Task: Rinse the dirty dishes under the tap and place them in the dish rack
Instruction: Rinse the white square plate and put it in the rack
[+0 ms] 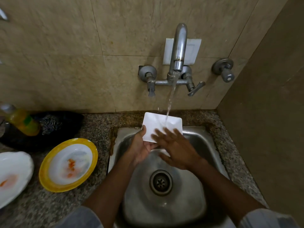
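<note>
Holding a square white dish (pixel 158 125) over the steel sink (pixel 202 145) beneath the tap's (pixel 178 46) running stream, left hand (pixel 141 148) gripping its edge, right hand (pixel 176 148) spread flat, fingers rubbing its face.

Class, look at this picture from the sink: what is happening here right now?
A person is rinsing a white square plate over the steel sink. The left hand grips the plate's edge, while the right hand lies on its face with fingers spread. Water from the tap is running onto the plate. On the counter to the left, a yellow-rimmed plate and a white plate wait, both with orange food stains. No dish rack is in view.
</note>
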